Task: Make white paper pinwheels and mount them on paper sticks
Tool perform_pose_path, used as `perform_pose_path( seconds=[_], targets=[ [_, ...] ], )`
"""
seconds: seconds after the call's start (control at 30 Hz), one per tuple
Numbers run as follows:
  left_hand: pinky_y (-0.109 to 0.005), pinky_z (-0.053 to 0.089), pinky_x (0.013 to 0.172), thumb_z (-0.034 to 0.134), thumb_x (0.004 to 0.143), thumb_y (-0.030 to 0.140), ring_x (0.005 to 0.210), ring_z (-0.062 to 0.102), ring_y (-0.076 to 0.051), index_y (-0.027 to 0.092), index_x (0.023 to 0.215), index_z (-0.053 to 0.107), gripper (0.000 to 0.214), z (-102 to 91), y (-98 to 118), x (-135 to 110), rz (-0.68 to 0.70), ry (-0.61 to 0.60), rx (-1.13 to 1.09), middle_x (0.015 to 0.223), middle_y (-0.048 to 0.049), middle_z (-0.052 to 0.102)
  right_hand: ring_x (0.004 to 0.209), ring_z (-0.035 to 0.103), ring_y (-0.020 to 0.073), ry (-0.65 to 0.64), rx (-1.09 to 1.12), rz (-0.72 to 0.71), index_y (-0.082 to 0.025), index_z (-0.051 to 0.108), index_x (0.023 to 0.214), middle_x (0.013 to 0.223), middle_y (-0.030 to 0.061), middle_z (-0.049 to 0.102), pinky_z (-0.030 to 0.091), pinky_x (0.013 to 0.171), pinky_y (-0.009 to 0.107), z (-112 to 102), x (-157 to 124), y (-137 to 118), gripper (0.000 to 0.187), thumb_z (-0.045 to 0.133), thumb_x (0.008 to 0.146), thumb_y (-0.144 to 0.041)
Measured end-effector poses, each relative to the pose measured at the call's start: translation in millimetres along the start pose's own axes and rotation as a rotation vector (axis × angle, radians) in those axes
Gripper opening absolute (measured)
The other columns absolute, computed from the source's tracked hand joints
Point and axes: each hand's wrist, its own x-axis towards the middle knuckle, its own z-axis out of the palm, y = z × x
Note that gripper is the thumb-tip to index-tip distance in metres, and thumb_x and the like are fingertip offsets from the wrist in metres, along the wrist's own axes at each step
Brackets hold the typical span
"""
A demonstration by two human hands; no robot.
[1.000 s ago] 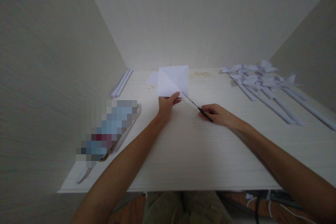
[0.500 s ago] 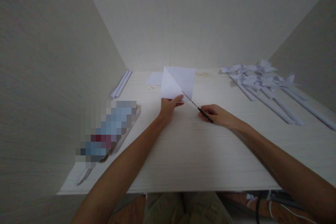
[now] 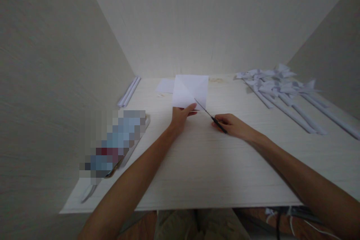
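A square sheet of white paper point(image 3: 189, 89) with diagonal creases is pinched at its lower edge by my left hand point(image 3: 180, 117), the thumb on top and fingers beneath. In my right hand point(image 3: 227, 123) are scissors with black handles point(image 3: 219, 124). Their thin blades point up and to the left and lie over the paper's lower right part, the tip near its middle. Whether the blades are parted I cannot tell. Behind the held sheet, on the left, another piece of white paper point(image 3: 164, 86) lies on the table.
Several white paper pinwheels point(image 3: 277, 82) on rolled sticks lie at the right. Rolled paper tubes point(image 3: 129, 92) rest at the back left. A blurred-out object point(image 3: 120, 138) lies on the left of the white table point(image 3: 197, 180), which has walls on three sides.
The sheet has tilted slightly and its upper edge sits a little lower in view. Both hands keep their holds on the paper and the scissors, with hardly any movement.
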Motion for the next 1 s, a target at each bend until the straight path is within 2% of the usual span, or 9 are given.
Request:
perform_pose_path(
  seconds=[0.3, 0.5, 1.0],
  targets=[
    [-0.023, 0.053, 0.052, 0.075, 0.049, 0.021, 0.06, 0.063, -0.013, 0.013, 0.088, 0.061, 0.042, 0.0, 0.6, -0.5, -0.019, 0.014, -0.029, 0.074, -0.0028, 0.067, 0.049, 0.03, 0.0081, 0.001, 0.037, -0.011, -0.019, 0.038, 0.058, 0.053, -0.005, 0.032, 0.022, 0.045, 0.023, 0.4, -0.8, 4.5, 0.036, 0.048, 0.074, -0.05],
    [-0.022, 0.052, 0.052, 0.073, 0.051, 0.021, 0.059, 0.063, -0.013, 0.012, 0.089, 0.061, 0.04, -1.8, -1.0, 1.5, -0.022, -0.005, -0.014, 0.074, -0.0036, 0.067, 0.049, 0.029, 0.0077, -0.025, 0.06, -0.014, -0.019, 0.036, 0.057, 0.053, -0.0052, 0.032, 0.021, 0.045, 0.023, -0.9, -0.1, 4.8, 0.038, 0.046, 0.075, -0.051],
    [-0.023, 0.053, 0.052, 0.072, 0.054, 0.022, 0.06, 0.063, -0.014, 0.014, 0.087, 0.062, 0.036, 2.7, 0.8, -3.1, -0.019, -0.047, 0.044, 0.076, -0.004, 0.068, 0.048, 0.032, 0.0086, 0.037, 0.006, -0.032, -0.019, 0.037, 0.056, 0.052, -0.004, 0.036, 0.021, 0.045, 0.024, 2.4, 1.3, 0.5, 0.038, 0.043, 0.076, -0.05]
  ],
)
